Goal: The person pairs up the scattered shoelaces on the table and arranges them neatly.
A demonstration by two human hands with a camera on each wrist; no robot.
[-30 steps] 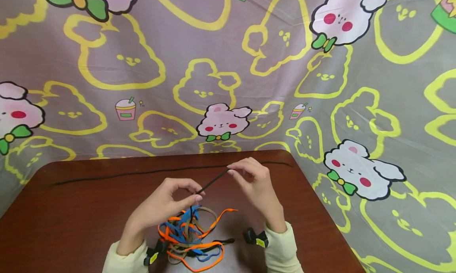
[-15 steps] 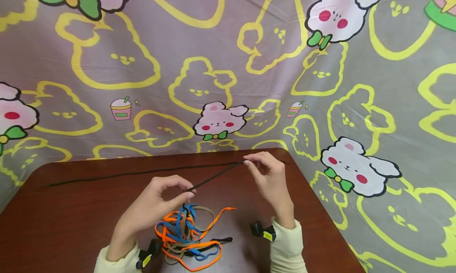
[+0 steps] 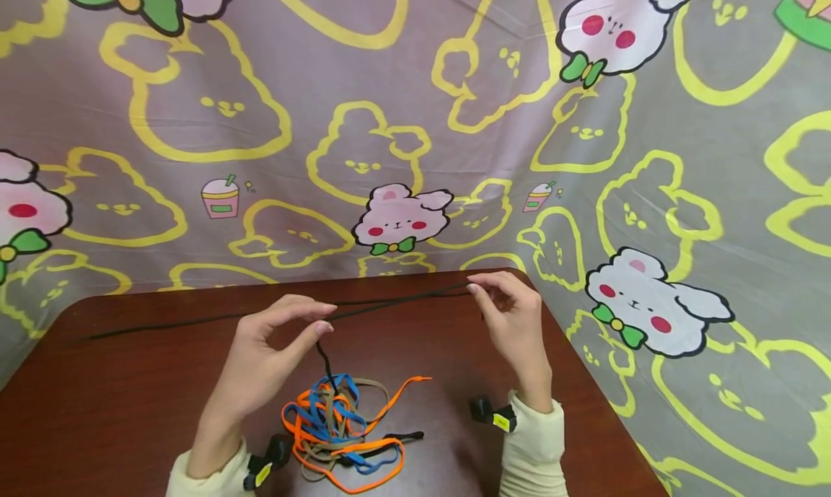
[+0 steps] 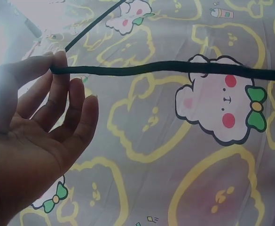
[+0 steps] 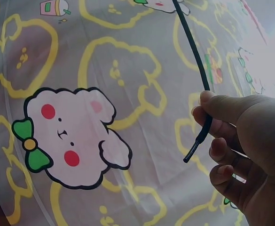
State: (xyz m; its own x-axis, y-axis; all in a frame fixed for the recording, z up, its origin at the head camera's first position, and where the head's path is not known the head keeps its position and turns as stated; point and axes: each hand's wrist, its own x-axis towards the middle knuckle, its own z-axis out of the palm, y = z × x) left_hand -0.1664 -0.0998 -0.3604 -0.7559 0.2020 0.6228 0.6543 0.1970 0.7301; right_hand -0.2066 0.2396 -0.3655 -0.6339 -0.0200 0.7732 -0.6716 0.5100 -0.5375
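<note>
A black shoelace (image 4: 128, 71) runs stretched between both hands above the table. My left hand (image 3: 269, 349) pinches it between thumb and index finger, and the lace hangs from there into a tangled pile. In the right wrist view, my right hand (image 5: 250, 141) pinches the same lace close to its end, and the tipped end (image 5: 191, 151) pokes out past the fingers. Below the hands lies the pile, with an orange shoelace (image 3: 385, 477), a blue shoelace (image 3: 383, 470) and a tan shoelace (image 3: 379, 383) looped through each other. Some black lace (image 3: 405, 436) also shows within it.
A second black shoelace (image 3: 162, 327) lies lengthwise across the back of the brown table (image 3: 130, 403), partly behind the hands. Patterned fabric (image 3: 402, 71) hangs close behind the table and along its right side. A black camera sits on each wrist.
My right hand has moved right and away from the left, lengthening the stretch of black lace between them. My left hand has moved left and up, drawing more lace out of the pile.
</note>
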